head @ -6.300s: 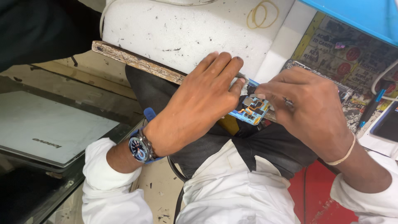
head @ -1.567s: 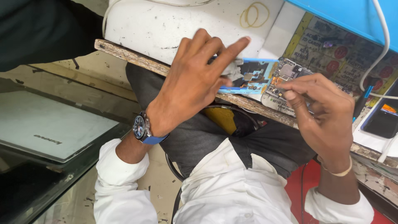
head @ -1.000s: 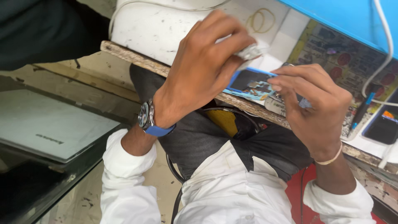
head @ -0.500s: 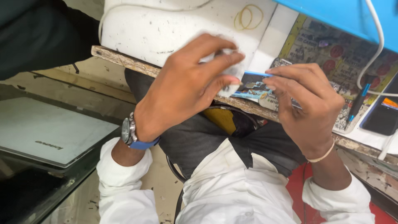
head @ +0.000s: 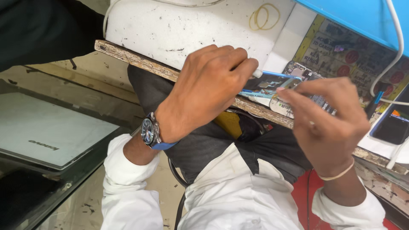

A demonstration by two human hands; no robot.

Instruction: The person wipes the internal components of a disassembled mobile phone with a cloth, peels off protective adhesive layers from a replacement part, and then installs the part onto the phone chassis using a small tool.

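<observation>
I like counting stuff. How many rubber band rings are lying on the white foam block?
2. Both rubber bands lie overlapped near the top right corner of the white foam block, above the left hand. More could be hidden under the hands.

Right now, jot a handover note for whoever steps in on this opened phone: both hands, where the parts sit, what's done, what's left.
Left hand: over the opened phone at the bench edge, pinching a small white tool tip; which tool is unclear.
Right hand: fingers curled on the phone's right end, steadying it.
Phone: lies on the bench edge, back off, insides exposed.
Nearby: two rubber bands on the white foam pad, a second phone at right.
Done: phone is open.
Left: work on the internals; phone not closed.
</observation>
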